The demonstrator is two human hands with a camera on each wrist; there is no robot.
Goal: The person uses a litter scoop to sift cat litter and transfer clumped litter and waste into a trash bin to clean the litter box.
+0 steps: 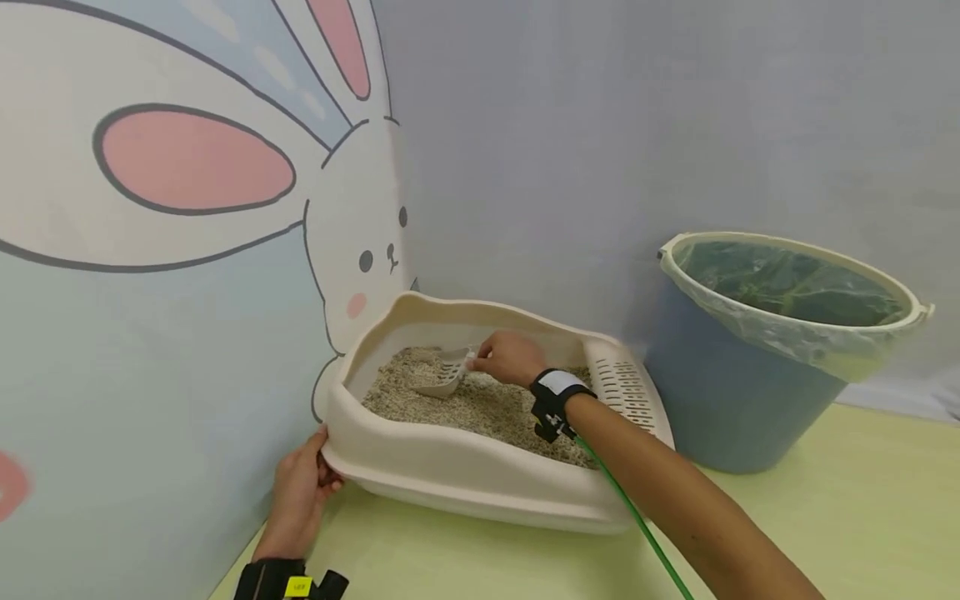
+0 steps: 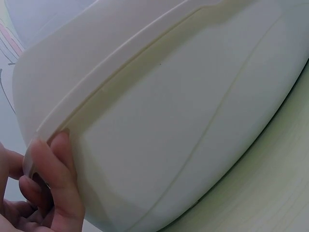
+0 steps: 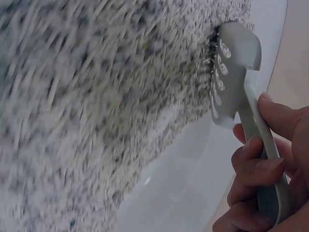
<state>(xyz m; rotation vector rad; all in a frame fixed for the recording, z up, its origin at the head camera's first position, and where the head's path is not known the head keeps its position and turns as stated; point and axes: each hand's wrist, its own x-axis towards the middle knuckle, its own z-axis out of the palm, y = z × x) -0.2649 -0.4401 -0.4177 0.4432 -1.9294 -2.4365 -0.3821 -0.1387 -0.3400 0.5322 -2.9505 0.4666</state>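
Note:
A cream litter box (image 1: 480, 462) stands in the corner, filled with greyish-beige litter (image 1: 487, 417). My right hand (image 1: 513, 358) holds a slotted litter scoop (image 1: 444, 385) by its handle, over the left part of the box. In the right wrist view, fingers wrap the scoop's handle and the slotted head (image 3: 236, 67) dips its edge into the litter beside the box wall. At the box's front left corner, my left hand (image 1: 298, 479) grips the outer lip; the left wrist view has its fingers (image 2: 53, 164) curled under that edge.
To the right of the box stands a blue-grey bin (image 1: 742, 392) lined with a clear plastic bag. A wall with a rabbit picture (image 1: 360, 250) rises close on the left, and a grey wall (image 1: 540, 167) is behind. The floor (image 1: 847, 517) is yellow-green.

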